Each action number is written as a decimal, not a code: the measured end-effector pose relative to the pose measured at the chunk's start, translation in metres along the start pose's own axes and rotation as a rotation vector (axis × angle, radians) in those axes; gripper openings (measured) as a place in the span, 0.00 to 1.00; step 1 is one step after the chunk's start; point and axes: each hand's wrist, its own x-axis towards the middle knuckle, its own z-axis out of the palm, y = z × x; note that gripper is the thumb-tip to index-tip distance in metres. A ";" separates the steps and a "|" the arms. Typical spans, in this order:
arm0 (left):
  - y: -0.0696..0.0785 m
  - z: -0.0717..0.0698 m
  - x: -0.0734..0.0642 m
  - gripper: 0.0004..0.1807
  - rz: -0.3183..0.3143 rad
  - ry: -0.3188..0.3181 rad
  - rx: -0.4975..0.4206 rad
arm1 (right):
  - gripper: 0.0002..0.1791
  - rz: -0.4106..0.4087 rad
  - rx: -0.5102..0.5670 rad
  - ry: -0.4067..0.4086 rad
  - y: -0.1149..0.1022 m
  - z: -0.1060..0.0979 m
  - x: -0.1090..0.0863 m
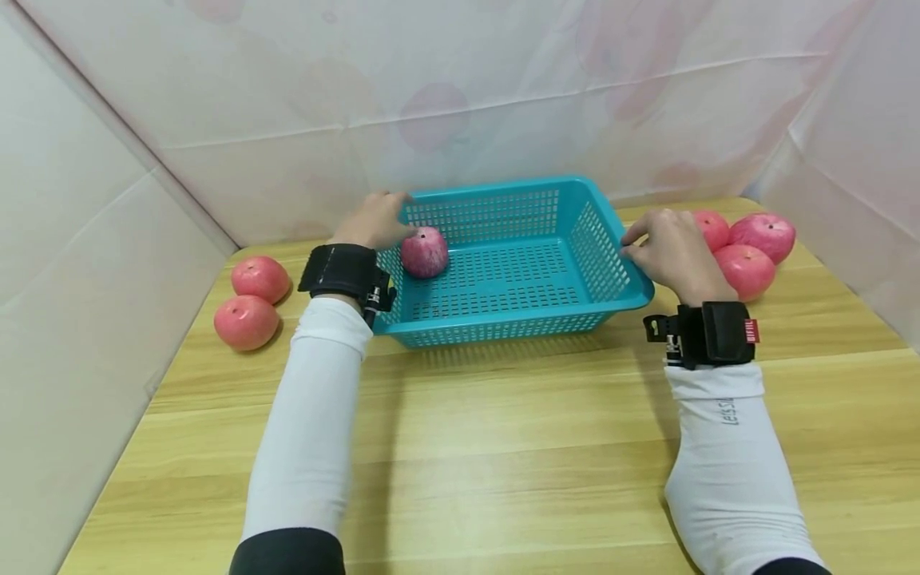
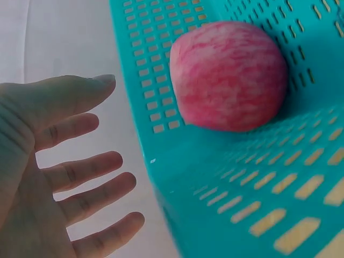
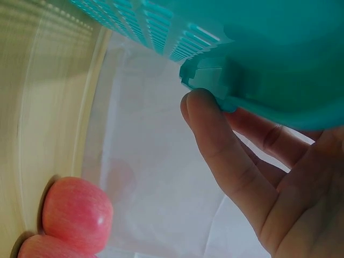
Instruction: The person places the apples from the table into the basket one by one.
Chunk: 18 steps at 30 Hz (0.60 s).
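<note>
A turquoise plastic basket [image 1: 503,315] with slotted walls stands near the back of the table. One red streaked apple [image 1: 425,252] lies inside at its left end. My right hand [image 1: 676,254] pinches the basket's right rim between thumb and fingers; the right wrist view shows the grip from beneath. Beside the left end is my left hand [image 1: 370,221]. In the left wrist view its fingers [image 2: 91,169] are spread and nearly straight, with a gap between them and the basket's rim [image 2: 141,131]. That hand holds nothing.
Two pinkish-red apples, one behind [image 1: 260,279] the other [image 1: 247,323], sit on the left of the wooden table [image 1: 460,463]. To the right, partly behind my right hand, three more apples [image 1: 745,271] touch one another. A pale patterned cloth [image 1: 503,120] hangs behind the basket.
</note>
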 end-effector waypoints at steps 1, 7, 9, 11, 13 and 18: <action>-0.001 -0.001 -0.001 0.34 -0.001 0.006 0.004 | 0.13 -0.001 0.001 0.002 0.000 0.000 0.000; -0.007 -0.010 -0.006 0.34 -0.014 0.013 0.036 | 0.13 0.001 0.009 0.002 -0.001 0.000 0.001; -0.009 -0.012 -0.007 0.34 -0.022 0.011 0.044 | 0.13 0.005 0.011 -0.002 -0.001 0.000 0.001; -0.010 -0.013 -0.008 0.34 -0.024 0.008 0.044 | 0.13 0.009 0.009 -0.007 -0.001 0.000 0.001; -0.012 -0.014 -0.009 0.34 -0.023 0.004 0.046 | 0.13 0.013 0.007 -0.010 -0.002 0.000 0.001; -0.015 -0.019 -0.013 0.35 -0.016 -0.006 0.039 | 0.14 0.015 0.006 -0.018 -0.003 0.001 0.002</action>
